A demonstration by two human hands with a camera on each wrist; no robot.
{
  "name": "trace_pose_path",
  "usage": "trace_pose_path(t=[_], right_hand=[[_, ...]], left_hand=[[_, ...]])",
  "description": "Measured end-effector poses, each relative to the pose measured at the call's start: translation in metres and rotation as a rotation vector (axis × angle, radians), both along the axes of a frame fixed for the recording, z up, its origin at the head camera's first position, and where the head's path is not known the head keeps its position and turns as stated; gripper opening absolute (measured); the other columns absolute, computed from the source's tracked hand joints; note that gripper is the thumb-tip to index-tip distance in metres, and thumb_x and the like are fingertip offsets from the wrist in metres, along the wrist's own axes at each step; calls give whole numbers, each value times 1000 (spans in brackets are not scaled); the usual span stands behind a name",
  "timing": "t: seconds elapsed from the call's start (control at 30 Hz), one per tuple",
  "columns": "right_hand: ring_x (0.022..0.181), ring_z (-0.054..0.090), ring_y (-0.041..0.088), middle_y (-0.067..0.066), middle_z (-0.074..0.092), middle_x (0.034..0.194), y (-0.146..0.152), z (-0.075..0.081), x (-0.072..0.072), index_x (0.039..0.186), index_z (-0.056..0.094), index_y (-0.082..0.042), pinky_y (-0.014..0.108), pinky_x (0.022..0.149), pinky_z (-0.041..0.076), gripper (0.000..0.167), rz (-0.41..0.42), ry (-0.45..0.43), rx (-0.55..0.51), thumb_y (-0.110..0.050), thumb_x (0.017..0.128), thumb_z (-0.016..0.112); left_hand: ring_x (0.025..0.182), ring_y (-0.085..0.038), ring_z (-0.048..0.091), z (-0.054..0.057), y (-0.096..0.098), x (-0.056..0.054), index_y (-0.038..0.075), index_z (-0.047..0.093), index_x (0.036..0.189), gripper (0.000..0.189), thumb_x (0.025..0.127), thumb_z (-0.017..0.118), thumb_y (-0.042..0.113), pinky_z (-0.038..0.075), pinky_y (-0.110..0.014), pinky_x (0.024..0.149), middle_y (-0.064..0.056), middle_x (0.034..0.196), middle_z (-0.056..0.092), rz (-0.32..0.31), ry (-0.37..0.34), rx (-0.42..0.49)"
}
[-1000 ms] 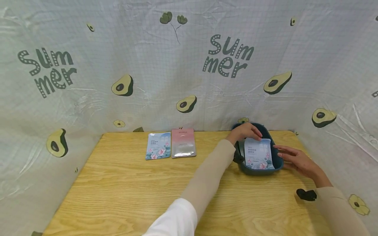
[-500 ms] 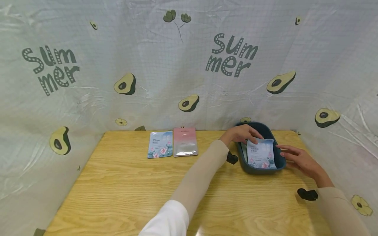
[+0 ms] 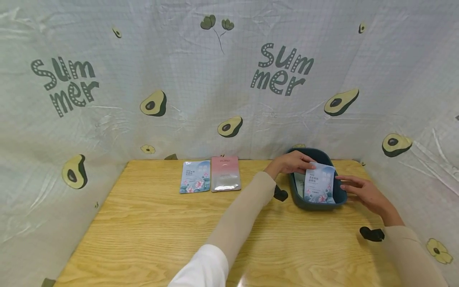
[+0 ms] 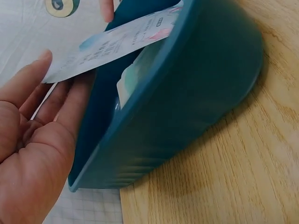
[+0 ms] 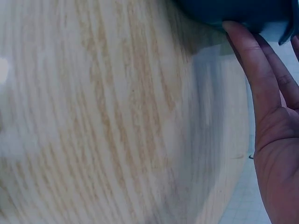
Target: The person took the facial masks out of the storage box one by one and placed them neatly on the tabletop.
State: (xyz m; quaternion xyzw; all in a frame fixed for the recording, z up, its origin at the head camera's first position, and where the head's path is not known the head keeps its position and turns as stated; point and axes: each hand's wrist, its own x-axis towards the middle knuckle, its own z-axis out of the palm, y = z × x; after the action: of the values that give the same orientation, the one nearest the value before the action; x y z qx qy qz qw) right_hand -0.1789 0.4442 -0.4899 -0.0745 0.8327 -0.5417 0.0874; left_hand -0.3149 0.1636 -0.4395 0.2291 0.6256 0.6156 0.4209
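Observation:
A pale blue floral facial mask sachet [image 3: 320, 185] stands tilted inside the dark teal basket [image 3: 319, 207]. Its upper left corner is pinched by my left hand [image 3: 291, 162]; in the left wrist view the thumb lies over the sachet [image 4: 112, 49] and other fingers are under it. Beneath it, a second pale packet with green [image 4: 132, 78] lies partly hidden against the basket wall [image 4: 201, 84]. At the basket's right side, the extended fingers of my right hand [image 3: 367, 196] touch the outer wall, and the right wrist view shows a fingertip against the basket [image 5: 243, 13].
Two more sachets lie flat side by side at the back of the wooden table [image 3: 161, 239]: a blue floral one [image 3: 195, 177] and a pink-and-silver one [image 3: 226, 175]. A patterned curtain [image 3: 186, 79] hangs directly behind the table and basket.
The sachet in the basket has shifted slightly right and its top edge has come up, with my left hand at its corner. My right hand stays by the basket. The head view has shifted slightly.

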Motion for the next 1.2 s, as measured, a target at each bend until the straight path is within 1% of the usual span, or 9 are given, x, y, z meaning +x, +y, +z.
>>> trace_pose_path(t=[0.17, 0.27, 0.37, 0.47, 0.57, 0.77, 0.87, 1.0, 1.2], right_hand=[[105, 61, -5, -28, 52, 125, 0, 0, -2, 149, 47, -1, 25, 82, 57, 49, -19, -2, 14, -24, 107, 57], [104, 61, -4, -28, 53, 125, 0, -1, -2, 149, 47, -1, 25, 82, 58, 48, -21, -3, 9, -23, 107, 57], [103, 63, -3, -28, 54, 124, 0, -2, -2, 148, 48, -2, 25, 81, 58, 47, -19, 2, 0, -22, 107, 56], [103, 63, -2, -27, 55, 124, 0, -2, -2, 148, 48, -2, 25, 81, 58, 46, -13, 6, -2, -21, 107, 56], [102, 63, -2, -27, 55, 123, -1, -2, -2, 147, 48, -3, 25, 81, 58, 45, -14, 8, -4, -21, 107, 55], [100, 64, 0, -24, 56, 123, -1, -1, -1, 147, 48, -3, 25, 79, 59, 43, -2, 13, -32, -18, 107, 54], [100, 64, 0, -24, 56, 123, 0, -2, -1, 147, 48, -3, 26, 79, 59, 44, -1, 16, -28, -18, 107, 55], [100, 64, 0, -25, 56, 123, 0, -2, -1, 147, 48, -2, 26, 79, 59, 44, -2, 18, -22, -19, 107, 55], [101, 63, -2, -25, 55, 122, -1, 0, 1, 148, 47, -2, 24, 80, 58, 44, 1, 14, -36, -18, 108, 54]], left_hand=[[89, -17, 67, -1, 2, 1, -12, 61, 132, 33, 100, 59, -3, 57, -31, 82, -12, 102, 71, 5, -5, 11], [84, -17, 68, 1, 1, 1, -13, 63, 129, 30, 100, 59, -5, 58, -30, 77, -11, 95, 71, 15, 2, -23], [81, -18, 68, 4, -1, 1, -10, 64, 130, 31, 100, 59, -5, 58, -31, 74, -10, 92, 72, 18, 15, -72], [80, -19, 69, 5, -3, -1, -8, 64, 131, 31, 100, 58, -6, 60, -36, 79, -12, 94, 73, 22, 5, -96], [81, -18, 69, 5, -4, -2, -8, 64, 131, 32, 100, 58, -6, 60, -36, 82, -11, 94, 73, 29, -20, -96], [80, -19, 69, 1, -6, -2, -9, 64, 129, 29, 102, 56, -5, 58, -28, 67, -9, 88, 72, 57, -70, -85], [81, -21, 69, 1, -6, -2, -11, 64, 128, 28, 103, 54, -3, 58, -29, 67, -11, 88, 72, 39, -84, -87], [83, -21, 69, 4, -6, -2, -12, 63, 128, 29, 105, 52, 0, 59, -32, 73, -12, 89, 72, 5, -72, -87], [82, -19, 69, 2, -8, -1, -12, 62, 129, 30, 106, 50, 2, 58, -28, 69, -10, 90, 71, 18, -59, -49]])
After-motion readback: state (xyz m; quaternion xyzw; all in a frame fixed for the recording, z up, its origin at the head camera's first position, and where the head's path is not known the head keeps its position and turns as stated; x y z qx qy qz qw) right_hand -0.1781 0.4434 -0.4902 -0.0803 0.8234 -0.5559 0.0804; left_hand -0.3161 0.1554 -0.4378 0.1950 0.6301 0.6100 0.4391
